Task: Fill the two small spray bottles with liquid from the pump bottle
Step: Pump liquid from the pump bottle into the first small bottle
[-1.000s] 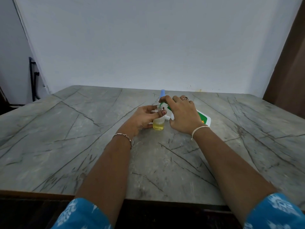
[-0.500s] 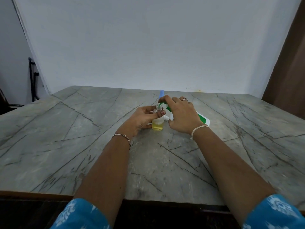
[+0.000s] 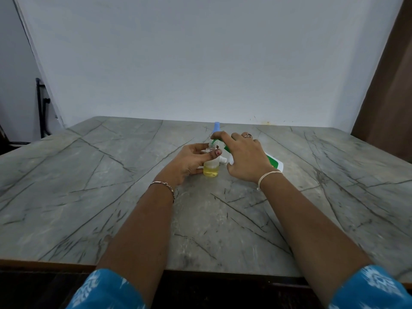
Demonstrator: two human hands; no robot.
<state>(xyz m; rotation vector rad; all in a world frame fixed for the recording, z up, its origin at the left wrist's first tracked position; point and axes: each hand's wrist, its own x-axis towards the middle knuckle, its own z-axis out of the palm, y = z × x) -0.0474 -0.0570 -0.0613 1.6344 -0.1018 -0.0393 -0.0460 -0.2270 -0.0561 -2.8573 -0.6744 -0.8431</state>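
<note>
A small clear spray bottle (image 3: 211, 167), partly filled with yellow liquid, stands upright at the table's middle. My left hand (image 3: 191, 162) grips it around the neck with thumb and fingers. My right hand (image 3: 244, 157) holds the white and green pump bottle (image 3: 274, 162), tilted over with its green nozzle (image 3: 213, 142) at the small bottle's mouth; my index finger lies on the pump head. Behind them a second small bottle with a blue cap (image 3: 217, 126) stands upright, mostly hidden.
The grey marble table (image 3: 89, 186) reaches to a white wall at the back. A brown curtain (image 3: 388, 85) hangs at the right. A dark metal frame (image 3: 41, 105) stands at the far left beyond the table.
Both hands and the bottles stay nearly in place. The yellow liquid level in the small bottle looks about the same.
</note>
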